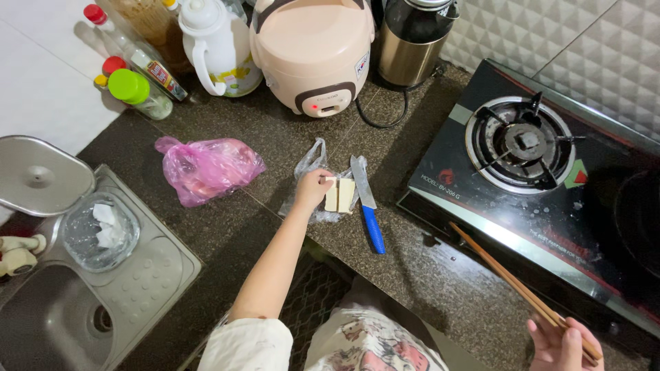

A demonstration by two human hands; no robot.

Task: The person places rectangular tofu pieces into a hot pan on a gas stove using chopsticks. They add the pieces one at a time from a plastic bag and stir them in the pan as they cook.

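Note:
My left hand (313, 188) reaches across the dark counter and touches the left one of two pale tofu-like blocks (340, 195), which lie on a clear plastic bag (306, 162). A blue-handled knife (367, 204) lies just right of the blocks, blade pointing away from me. My right hand (565, 346) is low at the right edge, shut on a pair of wooden chopsticks (505, 277) that slant up-left over the stove's front edge.
A pink plastic bag (206, 168) lies left of the blocks. A rice cooker (313, 48), white jug (216, 45), bottles (137, 89) and metal kettle (409, 38) line the back. Gas stove (529, 144) at right; sink (55, 323) with glass bowl (100, 230) at left.

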